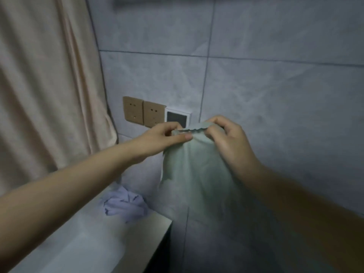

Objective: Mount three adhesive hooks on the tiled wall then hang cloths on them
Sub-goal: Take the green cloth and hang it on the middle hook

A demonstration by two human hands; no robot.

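Note:
A pale green cloth hangs down in front of the grey tiled wall. My left hand pinches its top edge from the left, thumb laid along the hem. My right hand grips the same top edge from the right, fingers curled over it. The two hands are close together, just right of the wall sockets. A crumpled lilac cloth lies on the white counter below my left forearm. No hook shows; the cloth and hands cover that part of the wall.
Two tan socket plates and a white-framed dark panel sit on the wall left of my hands. A beige curtain hangs at the left. The counter's right edge drops off beside the green cloth.

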